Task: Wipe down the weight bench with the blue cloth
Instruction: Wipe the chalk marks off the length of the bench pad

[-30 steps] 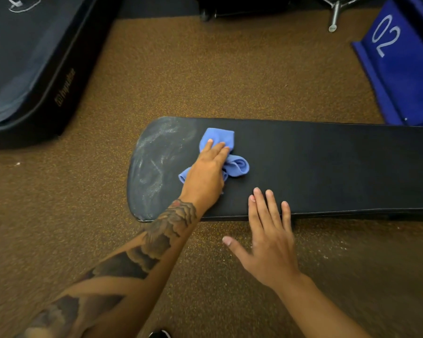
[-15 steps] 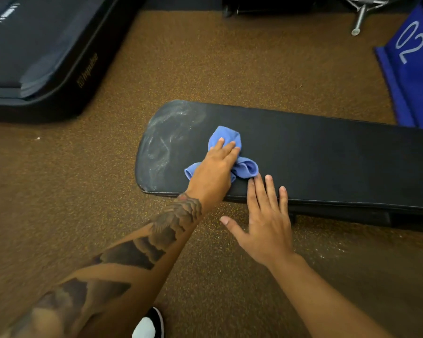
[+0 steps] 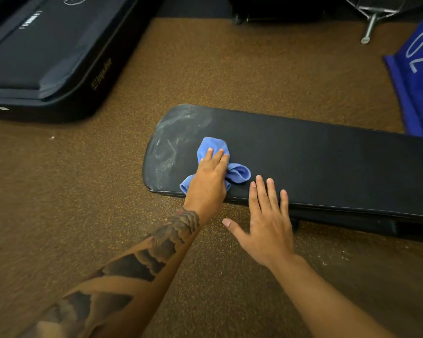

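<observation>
The black padded weight bench point(image 3: 327, 157) runs from the centre to the right edge, its rounded left end smeared with whitish streaks. A bunched blue cloth point(image 3: 238, 173) lies on the pad near that end. My left hand point(image 3: 209, 176) presses flat on the cloth with straight fingers, and cloth shows past the fingertips and on both sides of the hand. My right hand point(image 3: 266, 220) lies flat with spread fingers on the bench's near edge, just right of the cloth.
Speckled brown rubber flooring point(image 3: 205, 69) surrounds the bench. A large black mat or case point(image 3: 47, 57) sits at the upper left. A blue pad marked 02 point(image 3: 420, 69) is at the upper right, with a metal leg point(image 3: 370, 25) beside it.
The view has shifted so the bench sits further right in frame. My left hand and the cloth stay near the streaked end. My right hand has slid further onto the bench edge.
</observation>
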`<state>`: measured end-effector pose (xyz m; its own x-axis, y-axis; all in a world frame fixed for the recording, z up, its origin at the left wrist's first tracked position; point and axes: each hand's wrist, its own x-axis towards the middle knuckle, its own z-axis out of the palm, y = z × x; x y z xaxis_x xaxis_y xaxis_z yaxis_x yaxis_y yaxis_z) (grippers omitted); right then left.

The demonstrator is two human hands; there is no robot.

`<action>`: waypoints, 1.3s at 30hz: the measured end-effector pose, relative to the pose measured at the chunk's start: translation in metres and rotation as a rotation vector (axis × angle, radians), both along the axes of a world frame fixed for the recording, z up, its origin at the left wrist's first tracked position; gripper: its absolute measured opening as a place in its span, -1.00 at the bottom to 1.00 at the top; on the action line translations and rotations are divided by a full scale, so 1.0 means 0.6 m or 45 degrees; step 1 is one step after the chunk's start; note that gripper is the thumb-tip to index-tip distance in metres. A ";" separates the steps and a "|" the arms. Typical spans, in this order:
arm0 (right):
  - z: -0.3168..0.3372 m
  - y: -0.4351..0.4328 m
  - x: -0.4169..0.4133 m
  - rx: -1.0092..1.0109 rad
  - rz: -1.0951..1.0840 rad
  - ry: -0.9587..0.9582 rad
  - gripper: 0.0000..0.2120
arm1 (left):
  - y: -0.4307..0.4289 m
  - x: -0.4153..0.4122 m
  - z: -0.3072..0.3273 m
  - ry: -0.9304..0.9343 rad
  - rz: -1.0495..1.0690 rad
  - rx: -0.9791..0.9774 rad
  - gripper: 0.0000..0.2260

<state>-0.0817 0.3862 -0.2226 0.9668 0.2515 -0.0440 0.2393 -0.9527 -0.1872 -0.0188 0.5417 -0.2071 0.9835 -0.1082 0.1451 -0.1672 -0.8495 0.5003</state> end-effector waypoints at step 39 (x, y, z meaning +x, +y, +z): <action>0.038 0.222 0.104 -0.068 -0.170 -0.033 -0.34 | 0.252 -0.084 -0.027 0.050 -0.176 0.384 -0.48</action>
<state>-0.0194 0.5191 -0.1999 0.9925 0.1188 -0.0285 0.1141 -0.9848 -0.1308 -0.0691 0.6930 -0.2235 0.9607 -0.2733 0.0484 -0.2768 -0.9310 0.2380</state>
